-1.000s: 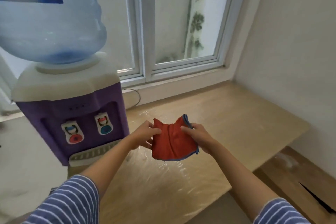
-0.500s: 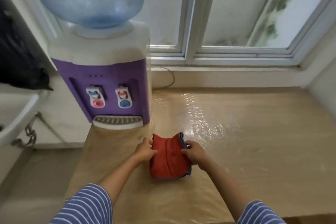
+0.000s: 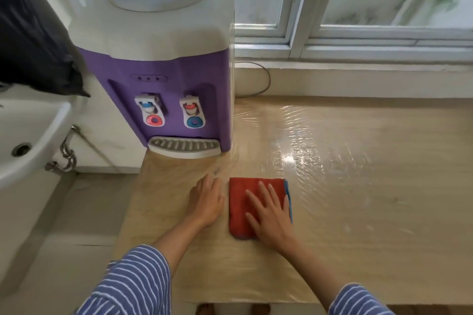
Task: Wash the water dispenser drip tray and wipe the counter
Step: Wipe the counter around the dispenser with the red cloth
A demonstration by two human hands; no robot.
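My right hand [image 3: 271, 215] presses the folded red cloth [image 3: 239, 202] flat, fingers spread wide, ready to wipe the bench [image 3: 358, 186]. Left hand [image 3: 206, 201] rests open beside it, bracing me; drip tray [image 3: 184, 147] sits in the dispenser.

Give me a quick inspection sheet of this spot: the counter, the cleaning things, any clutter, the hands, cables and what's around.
Surface: beige counter, glossy with glare.
Job's things: folded red cloth flat on the counter; drip tray seated in the purple water dispenser.
Clutter: nothing seen.
Hands: right hand flat on the cloth; left hand flat on bare counter beside it.
Cables: one cord looping behind the dispenser.
Surroundings: window behind, white sink at left.
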